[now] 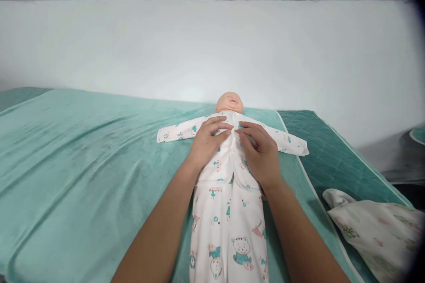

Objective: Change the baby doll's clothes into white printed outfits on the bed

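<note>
The doll [229, 102] lies on its back on the pale green blanket [99, 185], bald pinkish head at the far end, face up, beside the white wall [212, 53]. It wears a white shirt [217, 168] with a small teal and pink print, both sleeves stretched out flat to the sides and slanting a little towards me. A pale round button [232, 151] shows on the front; below it the two edges part towards the hem, though some of the chest is hidden. The hem overlaps matching white trousers [214, 230], which run straight towards me, printed with larger cartoon animals, one cat-like and dressed in teal.
</note>
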`<state>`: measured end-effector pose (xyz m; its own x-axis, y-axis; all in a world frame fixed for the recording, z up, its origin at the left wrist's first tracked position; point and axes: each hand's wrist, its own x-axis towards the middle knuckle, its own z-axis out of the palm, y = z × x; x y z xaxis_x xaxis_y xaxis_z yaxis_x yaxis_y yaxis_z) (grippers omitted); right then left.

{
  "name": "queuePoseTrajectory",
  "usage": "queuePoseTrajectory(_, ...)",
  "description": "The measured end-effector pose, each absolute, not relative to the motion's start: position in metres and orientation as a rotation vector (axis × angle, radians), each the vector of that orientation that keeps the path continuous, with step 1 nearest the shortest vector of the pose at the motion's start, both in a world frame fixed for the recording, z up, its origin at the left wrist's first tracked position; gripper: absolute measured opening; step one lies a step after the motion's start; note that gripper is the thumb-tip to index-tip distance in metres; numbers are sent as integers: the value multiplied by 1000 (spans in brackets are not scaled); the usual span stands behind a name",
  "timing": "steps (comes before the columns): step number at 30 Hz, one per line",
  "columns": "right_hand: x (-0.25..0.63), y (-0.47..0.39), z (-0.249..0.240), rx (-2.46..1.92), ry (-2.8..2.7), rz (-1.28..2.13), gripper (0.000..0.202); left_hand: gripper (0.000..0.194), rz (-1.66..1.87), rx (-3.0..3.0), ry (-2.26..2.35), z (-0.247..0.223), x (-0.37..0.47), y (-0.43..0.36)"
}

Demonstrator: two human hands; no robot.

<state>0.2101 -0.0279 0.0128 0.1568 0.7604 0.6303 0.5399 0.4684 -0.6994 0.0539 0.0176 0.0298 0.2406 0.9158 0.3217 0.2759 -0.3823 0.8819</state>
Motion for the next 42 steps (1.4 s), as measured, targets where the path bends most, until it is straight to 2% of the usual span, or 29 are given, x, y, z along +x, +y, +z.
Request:
queuePoseTrajectory(14,212,-28,12,-1225,-1640,177,23,18,1164,1777,1062,28,53,18)
queuePoseTrajectory(23,210,-26,10,-1210,-1528,288,17,13,1214,1836,1076,27,59,19)
queuePoseTrajectory(32,214,-24,7,-1266,-1691,270,41,13,1233,1983,1179,26,66,19)
queuePoseTrajectory(42,210,-25,10,-1354,-1668,229,27,17,1220,2084,1207,25,66,16)
